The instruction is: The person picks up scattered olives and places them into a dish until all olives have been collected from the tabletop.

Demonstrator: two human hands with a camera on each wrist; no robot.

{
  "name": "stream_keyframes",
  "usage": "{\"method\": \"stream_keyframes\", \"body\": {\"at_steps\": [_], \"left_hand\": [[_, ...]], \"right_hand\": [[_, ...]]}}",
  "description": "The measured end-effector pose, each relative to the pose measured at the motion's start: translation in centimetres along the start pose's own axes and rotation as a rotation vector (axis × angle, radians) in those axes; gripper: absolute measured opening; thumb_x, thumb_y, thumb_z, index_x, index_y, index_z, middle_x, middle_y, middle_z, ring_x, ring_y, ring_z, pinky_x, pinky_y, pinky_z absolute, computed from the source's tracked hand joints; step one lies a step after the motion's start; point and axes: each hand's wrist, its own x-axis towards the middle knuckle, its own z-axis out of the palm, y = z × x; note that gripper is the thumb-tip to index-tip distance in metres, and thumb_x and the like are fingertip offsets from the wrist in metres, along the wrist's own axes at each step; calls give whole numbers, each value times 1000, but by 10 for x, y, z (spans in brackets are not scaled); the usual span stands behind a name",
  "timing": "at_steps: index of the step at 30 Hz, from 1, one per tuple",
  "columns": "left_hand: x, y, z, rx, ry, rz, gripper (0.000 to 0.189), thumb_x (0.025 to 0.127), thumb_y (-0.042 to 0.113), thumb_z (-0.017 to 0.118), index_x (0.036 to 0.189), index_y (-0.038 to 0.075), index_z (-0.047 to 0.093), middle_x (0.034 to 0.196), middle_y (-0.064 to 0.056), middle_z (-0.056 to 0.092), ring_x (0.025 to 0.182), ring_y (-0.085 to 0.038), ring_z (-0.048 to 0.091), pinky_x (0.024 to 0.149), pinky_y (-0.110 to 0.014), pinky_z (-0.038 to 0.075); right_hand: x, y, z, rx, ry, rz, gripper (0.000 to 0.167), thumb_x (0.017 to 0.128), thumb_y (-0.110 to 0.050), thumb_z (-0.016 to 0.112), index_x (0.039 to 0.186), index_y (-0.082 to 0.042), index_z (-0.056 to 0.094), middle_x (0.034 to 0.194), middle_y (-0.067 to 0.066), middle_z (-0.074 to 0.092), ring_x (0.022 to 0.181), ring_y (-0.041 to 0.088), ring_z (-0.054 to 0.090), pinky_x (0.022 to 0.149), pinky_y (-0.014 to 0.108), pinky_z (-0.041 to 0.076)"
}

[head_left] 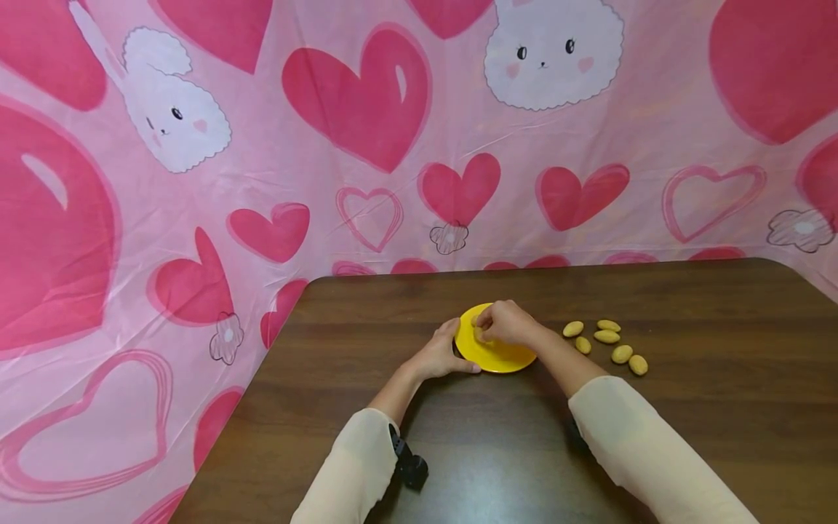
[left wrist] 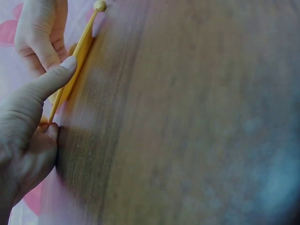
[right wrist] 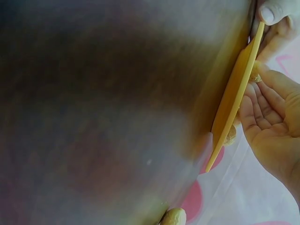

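A yellow plate (head_left: 497, 358) lies on the brown table. My left hand (head_left: 437, 355) grips its left rim, the thumb on the near edge and the fingers round the far side. Over the plate, my right hand (head_left: 509, 322) pinches a small yellow potato (right wrist: 255, 73) between thumb and fingertips, close against the plate's surface. Another potato (right wrist: 229, 135) shows on the plate behind the rim in the right wrist view. In the head view, the right hand covers part of the plate.
Several more small yellow potatoes (head_left: 607, 337) lie loose on the table (head_left: 366, 320) to the right of the plate, beside my right forearm. A pink cloth (head_left: 386, 240) with hearts and rabbits hangs behind the table's far edge.
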Motion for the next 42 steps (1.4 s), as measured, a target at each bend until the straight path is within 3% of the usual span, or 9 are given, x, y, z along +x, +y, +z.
{"method": "stream_keyframes", "body": {"at_steps": [14,32,42], "left_hand": [[2,0,1,27,9,16,99,73,34,78,146,2,19,150,-11,19,133,-26,22,108,-42,21],[4,-2,1,27,9,16,97,73,34,78,146,6,21,149,-9,20,132,-25,23,108,-42,22],[3,-1,1,25,5,10,97,74,35,78,146,5,21,149,-9,20,132,-25,24,108,-43,22]], "right_hand": [[1,2,5,-61,9,-82,20,78,-10,72,96,-2,72,88,3,68,75,16,55,75,30,49],[-3,-2,3,-20,-10,-62,23,80,-13,72,100,-2,70,86,2,67,75,16,55,76,31,50],[-8,-2,-2,36,-10,8,32,80,-14,73,109,-2,68,105,7,67,86,18,59,80,31,51]]}}
